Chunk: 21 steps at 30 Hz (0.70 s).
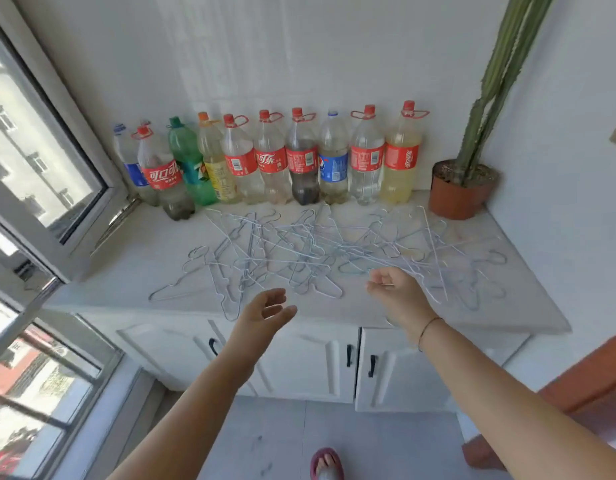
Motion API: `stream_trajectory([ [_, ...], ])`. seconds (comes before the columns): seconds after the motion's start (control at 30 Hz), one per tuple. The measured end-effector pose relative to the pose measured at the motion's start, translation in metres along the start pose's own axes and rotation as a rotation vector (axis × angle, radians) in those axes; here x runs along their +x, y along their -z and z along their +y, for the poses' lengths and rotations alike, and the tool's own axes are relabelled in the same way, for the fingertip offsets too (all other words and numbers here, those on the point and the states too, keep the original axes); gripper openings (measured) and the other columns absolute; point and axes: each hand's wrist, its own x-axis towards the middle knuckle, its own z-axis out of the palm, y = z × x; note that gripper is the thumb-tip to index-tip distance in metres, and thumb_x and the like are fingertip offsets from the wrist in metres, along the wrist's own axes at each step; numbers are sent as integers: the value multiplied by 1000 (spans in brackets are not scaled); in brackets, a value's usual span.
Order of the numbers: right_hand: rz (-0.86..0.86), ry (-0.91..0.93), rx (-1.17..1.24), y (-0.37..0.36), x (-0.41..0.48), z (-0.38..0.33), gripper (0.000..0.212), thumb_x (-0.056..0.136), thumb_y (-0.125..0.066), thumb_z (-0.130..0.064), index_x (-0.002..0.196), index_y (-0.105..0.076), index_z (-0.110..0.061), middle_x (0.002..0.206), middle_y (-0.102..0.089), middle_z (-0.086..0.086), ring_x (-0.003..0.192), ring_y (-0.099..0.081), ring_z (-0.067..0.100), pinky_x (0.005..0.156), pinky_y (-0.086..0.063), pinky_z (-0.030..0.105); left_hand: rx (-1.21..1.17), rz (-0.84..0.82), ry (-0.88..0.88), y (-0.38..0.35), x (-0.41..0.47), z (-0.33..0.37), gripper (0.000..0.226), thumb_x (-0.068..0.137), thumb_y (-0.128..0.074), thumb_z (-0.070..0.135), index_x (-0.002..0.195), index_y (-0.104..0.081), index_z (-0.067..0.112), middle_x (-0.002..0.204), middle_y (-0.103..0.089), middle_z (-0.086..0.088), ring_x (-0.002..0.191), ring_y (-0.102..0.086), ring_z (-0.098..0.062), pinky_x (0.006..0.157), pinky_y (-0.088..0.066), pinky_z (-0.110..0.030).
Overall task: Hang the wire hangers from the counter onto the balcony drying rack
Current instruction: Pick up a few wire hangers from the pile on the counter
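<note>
**Hands Above Hanger Pile**

I see the tangled silver wire hangers [299, 252] lying on the white bench [126, 268]. The left hand [268, 306] and right hand [398, 289] hover at its front edge, fingers loosely spread, holding nothing.

Location: home balcony, probably enclosed. Indicators: open window [46, 157], white cabinet [299, 362], reused drink bottles [271, 157], potted cactus [472, 161].

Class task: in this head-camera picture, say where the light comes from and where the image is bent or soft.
Head view: daylight comes from the window on the left, shadows faint; head view: the wide lens bows the counter edge; head view: the pale wire hangers blur into the white top, low contrast.
</note>
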Motion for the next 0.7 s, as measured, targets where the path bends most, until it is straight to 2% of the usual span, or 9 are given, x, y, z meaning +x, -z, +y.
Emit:
stream_trajectory([
  [0.1, 29, -34, 13, -7, 57, 1, 25, 84, -64, -14, 107, -59, -9, 105, -60, 3, 99, -55, 16, 83, -39, 23, 3, -18, 6, -1, 61, 1, 31, 86, -66, 22, 114, -55, 26, 117, -60, 7, 106, -57, -6, 81, -41, -20],
  [0.2, 69, -108, 18, -10, 109, 6, 25, 82, -66, -12, 106, -61, -6, 102, -61, 5, 95, -55, 15, 73, -41, 19, 12, -36, 16, -7, 118, 7, 33, 86, -65, 21, 118, -56, 21, 116, -61, 6, 101, -58, -2, 75, -40, -12],
  [0.37, 132, -236, 57, 5, 168, 20, 8, 83, -64, -9, 89, -63, -13, 92, -61, 5, 87, -54, 17, 76, -40, 26, 39, -147, 45, -33, 199, 13, 30, 86, -66, 21, 114, -57, 23, 116, -62, 4, 106, -58, -9, 76, -42, -14],
  [0.43, 156, -294, 91, 17, 183, 30, 12, 83, -63, -11, 95, -63, -14, 90, -58, 4, 87, -52, 17, 75, -39, 26, 48, -189, 63, -49, 223, 11, 30, 85, -67, 21, 113, -57, 23, 115, -62, 4, 108, -57, -12, 78, -42, -16],
  [0.5, 168, -353, 118, 30, 200, 44, 9, 83, -61, -18, 91, -62, -16, 85, -53, 5, 81, -49, 17, 69, -37, 26, 67, -224, 75, -65, 244, 9, 32, 86, -66, 19, 116, -56, 20, 116, -61, 2, 108, -57, -13, 78, -42, -15],
  [0.57, 185, -445, 137, 41, 214, 54, 11, 87, -54, -17, 91, -63, -13, 87, -51, 9, 78, -49, 18, 66, -37, 26, 91, -251, 82, -80, 262, 6, 35, 86, -66, 18, 119, -56, 16, 117, -61, 1, 108, -56, -14, 81, -43, -17],
  [0.63, 168, -516, 200, 48, 225, 58, 16, 90, -48, -13, 94, -63, -9, 93, -51, 18, 87, -51, 26, 66, -37, 26, 117, -257, 97, -92, 278, 3, 36, 86, -66, 20, 120, -56, 16, 117, -61, 0, 108, -57, -15, 91, -44, -24],
  [0.7, 148, -586, 268, 51, 237, 62, 18, 93, -45, -15, 88, -63, -10, 103, -53, 19, 102, -53, 27, 76, -41, 28, 133, -258, 121, -103, 293, -1, 36, 85, -66, 20, 120, -57, 15, 117, -61, 0, 109, -57, -15, 95, -43, -27],
])
